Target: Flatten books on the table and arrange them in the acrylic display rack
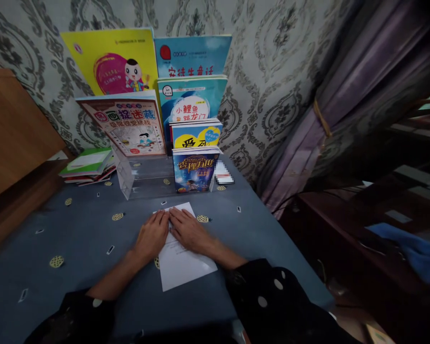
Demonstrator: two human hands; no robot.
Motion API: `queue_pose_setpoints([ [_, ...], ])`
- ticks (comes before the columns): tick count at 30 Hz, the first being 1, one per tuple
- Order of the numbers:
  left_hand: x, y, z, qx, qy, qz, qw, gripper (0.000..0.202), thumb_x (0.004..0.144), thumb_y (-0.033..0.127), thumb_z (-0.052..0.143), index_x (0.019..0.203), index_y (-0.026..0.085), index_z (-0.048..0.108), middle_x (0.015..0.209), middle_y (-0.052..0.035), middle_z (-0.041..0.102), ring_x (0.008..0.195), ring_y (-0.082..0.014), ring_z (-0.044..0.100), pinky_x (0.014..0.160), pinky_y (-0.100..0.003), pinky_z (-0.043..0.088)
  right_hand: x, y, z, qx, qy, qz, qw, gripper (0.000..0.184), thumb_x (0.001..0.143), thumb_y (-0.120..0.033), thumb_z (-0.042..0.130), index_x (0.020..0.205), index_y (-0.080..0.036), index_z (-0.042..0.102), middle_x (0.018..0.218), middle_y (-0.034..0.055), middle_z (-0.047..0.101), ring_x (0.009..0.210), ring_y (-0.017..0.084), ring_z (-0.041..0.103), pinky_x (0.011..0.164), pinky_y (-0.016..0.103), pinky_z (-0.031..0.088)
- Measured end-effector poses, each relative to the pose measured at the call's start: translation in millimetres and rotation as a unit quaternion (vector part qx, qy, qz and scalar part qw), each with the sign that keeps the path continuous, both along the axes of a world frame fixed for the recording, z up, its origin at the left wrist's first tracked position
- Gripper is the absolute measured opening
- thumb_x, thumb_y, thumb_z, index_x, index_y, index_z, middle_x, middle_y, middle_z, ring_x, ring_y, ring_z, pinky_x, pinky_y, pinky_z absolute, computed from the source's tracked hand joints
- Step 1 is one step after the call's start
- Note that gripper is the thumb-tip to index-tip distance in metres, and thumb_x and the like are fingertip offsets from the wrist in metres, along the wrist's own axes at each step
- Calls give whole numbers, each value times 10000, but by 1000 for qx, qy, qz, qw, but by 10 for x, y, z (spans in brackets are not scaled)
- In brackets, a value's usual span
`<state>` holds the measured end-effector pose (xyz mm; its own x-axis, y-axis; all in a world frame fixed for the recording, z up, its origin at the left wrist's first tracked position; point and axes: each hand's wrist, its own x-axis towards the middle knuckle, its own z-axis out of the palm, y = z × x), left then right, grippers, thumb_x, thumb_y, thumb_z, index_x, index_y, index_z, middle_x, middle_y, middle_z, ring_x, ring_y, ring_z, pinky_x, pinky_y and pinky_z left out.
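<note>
I've got both palms flat, left hand (pixel 152 236) and right hand (pixel 189 231) side by side, pressing the paper (pixel 182 263) onto the bench (pixel 75 239).

Far row, blue book (pixel 191 55): "安徒生童话", lower halves of the characters cut off by the book in front. Next nearer, teal book (pixel 189 102): "小鲤鱼跳龙门" in red on a white patch. Blue-and-yellow book (pixel 195 134) in front of it: only the top of one big black character shows, not readable. Nearest, dark book (pixel 193 169): "查理九世" in gold. Left, pink-bordered book (pixel 123 126): "画捉迷藏", subtitle under it too blurred. Far left, yellow book (pixel 111 59): small top line unreadable. White sheet (pixel 186 267), near: faint print lines, too small to read.
</note>
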<state>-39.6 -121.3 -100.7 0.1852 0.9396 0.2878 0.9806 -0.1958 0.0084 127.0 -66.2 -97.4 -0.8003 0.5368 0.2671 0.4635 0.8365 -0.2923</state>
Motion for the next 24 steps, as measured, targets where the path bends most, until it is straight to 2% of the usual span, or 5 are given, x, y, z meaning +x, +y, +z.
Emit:
queue_pose_setpoints([
  [5, 19, -30, 37, -14, 24, 1, 1000, 354, 977, 144, 382, 1269, 124, 580, 1347, -176, 612, 1297, -277, 546, 1072, -442, 454, 64, 48, -7, -6, -5, -88, 996, 529, 964, -323, 535, 1413, -48, 481, 1492, 236, 457, 1432, 306, 379, 1173, 500, 326],
  [8, 50, -46, 66, -19, 42, 13, 999, 360, 975, 134, 375, 1263, 119, 590, 1335, -184, 619, 1284, -301, 555, 1055, -465, 464, 130, 67, -14, -8, -1, -117, 993, 527, 960, -314, 541, 1412, -49, 486, 1493, 235, 457, 1433, 310, 378, 1178, 499, 316],
  [13, 101, -60, 109, -24, 62, 44, 997, 372, 954, 120, 371, 1246, 133, 601, 1296, -204, 633, 1216, -332, 594, 953, -487, 519, 176, 83, -33, 2, 5, -125, 992, 487, 966, -311, 517, 1414, -123, 491, 1495, 193, 474, 1431, 288, 382, 1166, 511, 320],
  [18, 114, -58, 142, -46, 68, 55, 995, 361, 962, 136, 374, 1234, 94, 608, 1291, -240, 622, 1182, -368, 604, 861, -480, 556, 160, 125, -24, -6, -6, -131, 991, 470, 964, -312, 521, 1390, -113, 511, 1487, 203, 478, 1416, 301, 398, 1151, 512, 327],
  [24, 73, -52, 111, -41, 31, 51, 997, 356, 990, 193, 351, 1232, 125, 603, 1293, -216, 623, 1196, -346, 596, 899, -480, 542, 179, 162, 8, -24, 9, -120, 992, 463, 956, -311, 547, 1375, -116, 522, 1475, 212, 483, 1407, 301, 395, 1143, 513, 318],
])
